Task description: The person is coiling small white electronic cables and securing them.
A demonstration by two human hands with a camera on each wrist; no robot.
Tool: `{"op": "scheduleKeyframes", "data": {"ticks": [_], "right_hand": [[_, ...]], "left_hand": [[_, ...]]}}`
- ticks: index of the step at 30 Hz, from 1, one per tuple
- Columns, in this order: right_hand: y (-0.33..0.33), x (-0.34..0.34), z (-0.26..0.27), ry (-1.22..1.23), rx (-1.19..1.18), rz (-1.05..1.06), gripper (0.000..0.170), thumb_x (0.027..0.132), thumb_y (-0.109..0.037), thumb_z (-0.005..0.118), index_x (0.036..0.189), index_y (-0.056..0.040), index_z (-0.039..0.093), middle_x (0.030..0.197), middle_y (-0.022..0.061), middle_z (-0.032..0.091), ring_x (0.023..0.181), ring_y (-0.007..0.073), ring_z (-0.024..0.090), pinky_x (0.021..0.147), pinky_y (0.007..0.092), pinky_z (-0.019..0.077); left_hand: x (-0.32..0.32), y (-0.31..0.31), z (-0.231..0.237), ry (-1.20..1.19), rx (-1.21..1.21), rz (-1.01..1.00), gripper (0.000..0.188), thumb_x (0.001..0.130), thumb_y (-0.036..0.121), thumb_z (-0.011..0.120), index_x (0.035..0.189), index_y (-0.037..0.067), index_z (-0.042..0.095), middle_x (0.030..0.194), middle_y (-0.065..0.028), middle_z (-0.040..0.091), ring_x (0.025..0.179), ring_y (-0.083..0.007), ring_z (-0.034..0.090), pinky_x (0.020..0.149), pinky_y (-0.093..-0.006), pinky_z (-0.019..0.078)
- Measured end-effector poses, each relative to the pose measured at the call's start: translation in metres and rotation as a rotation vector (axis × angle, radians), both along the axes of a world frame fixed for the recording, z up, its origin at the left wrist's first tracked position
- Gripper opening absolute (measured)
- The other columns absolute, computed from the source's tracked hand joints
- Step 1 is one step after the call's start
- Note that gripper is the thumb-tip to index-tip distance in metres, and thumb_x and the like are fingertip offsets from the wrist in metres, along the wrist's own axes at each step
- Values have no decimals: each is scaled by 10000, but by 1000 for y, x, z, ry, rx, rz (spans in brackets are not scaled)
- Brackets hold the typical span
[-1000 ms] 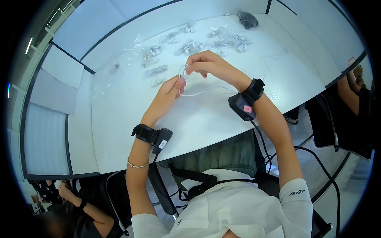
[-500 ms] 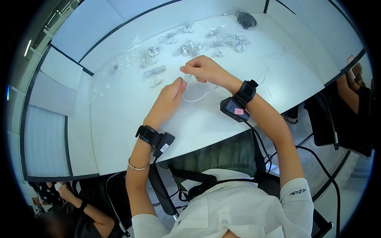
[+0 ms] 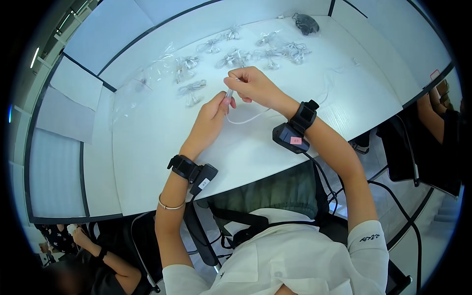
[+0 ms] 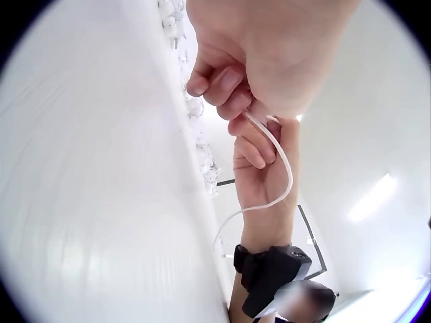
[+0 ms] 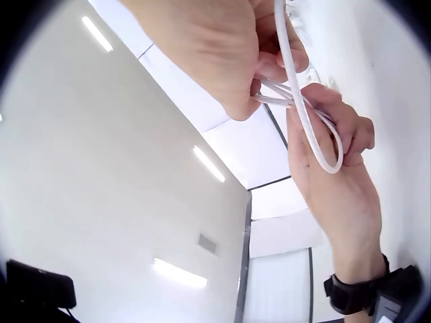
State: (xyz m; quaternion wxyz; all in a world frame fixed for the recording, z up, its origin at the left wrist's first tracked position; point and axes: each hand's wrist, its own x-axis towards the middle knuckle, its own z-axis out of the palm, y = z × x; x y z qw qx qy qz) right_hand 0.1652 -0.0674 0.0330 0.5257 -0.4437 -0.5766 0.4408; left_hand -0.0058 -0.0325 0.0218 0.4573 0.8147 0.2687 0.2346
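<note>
A thin white cable is gathered in several strands between the two hands, over the middle of the table. My left hand pinches the folded strands from below, between thumb and fingers. Just above and to the right, my right hand curls its fingers around the upper part of the strands. From the hands a loose length of the cable hangs in a curve and trails off to the right, toward the tabletop. Its ends are hidden.
On the white table lie several bundled white cables at the back, with another bundle left of the hands. Clear plastic wrap lies at left, a dark bag at the far corner. Low partitions surround the table.
My right hand has shifted slightly left and its fingers have curled in. The open cable loop at its fingertips now shows as straight strands between the hands.
</note>
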Motion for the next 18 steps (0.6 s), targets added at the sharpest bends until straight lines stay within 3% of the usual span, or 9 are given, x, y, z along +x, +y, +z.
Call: {"op": "scheduleKeyframes", "data": {"ticks": [4,7,9,10,11,13,16,18], "right_hand": [[-4,-6,5,-83,118,-62,399,895,-276,531,577,-84,383,520,-50,333,438,24,350,420,207,280],[-4,-3,3,-83,64,-40,355,899,-317,530,650,-72,464,547,-37,380,460,31,385,427,201,297],[-5,-6,3,26,35,-36,293,901,-348,526,889,-56,534,606,-15,447,485,50,422,448,202,330],[-13,-10,10,4,-15,-66,384,897,-362,526,1117,-53,466,665,9,491,506,73,453,473,211,363],[-13,-11,7,-50,22,-85,436,889,-367,534,1175,-56,423,701,38,522,511,82,468,483,230,380],[-14,-14,6,-222,83,-152,499,840,-461,560,1095,-39,481,700,95,616,495,145,535,479,271,409],[-20,-17,13,-513,-19,-89,374,839,-417,562,951,-60,578,659,102,617,505,194,554,498,311,424],[-20,-20,12,-551,58,-96,319,842,-380,556,857,-65,601,629,96,606,518,218,557,510,327,427]], "left_hand": [[0,1,-1,-75,-81,15,298,977,287,356,836,40,445,705,-22,433,631,-99,368,594,-238,329],[0,2,-2,-138,-190,13,298,977,296,363,815,58,440,705,-1,426,610,-75,346,557,-214,306],[-1,7,-5,-214,-254,4,302,975,303,371,794,71,434,700,6,419,594,-69,345,533,-206,301],[-1,10,-7,-250,-272,19,306,975,307,371,790,71,432,702,3,424,594,-69,357,528,-208,306],[-1,12,-7,-285,-290,35,310,974,310,372,786,71,430,703,0,430,593,-69,368,522,-211,312],[0,13,-7,-370,-325,130,313,972,312,375,790,68,445,712,-8,450,593,-76,396,529,-212,327],[-4,19,-9,-449,-384,220,294,968,295,381,797,69,460,715,-8,459,607,-81,409,558,-223,344],[-5,20,-10,-495,-413,224,282,967,284,383,795,74,458,714,-7,459,621,-82,410,576,-228,346]]}}
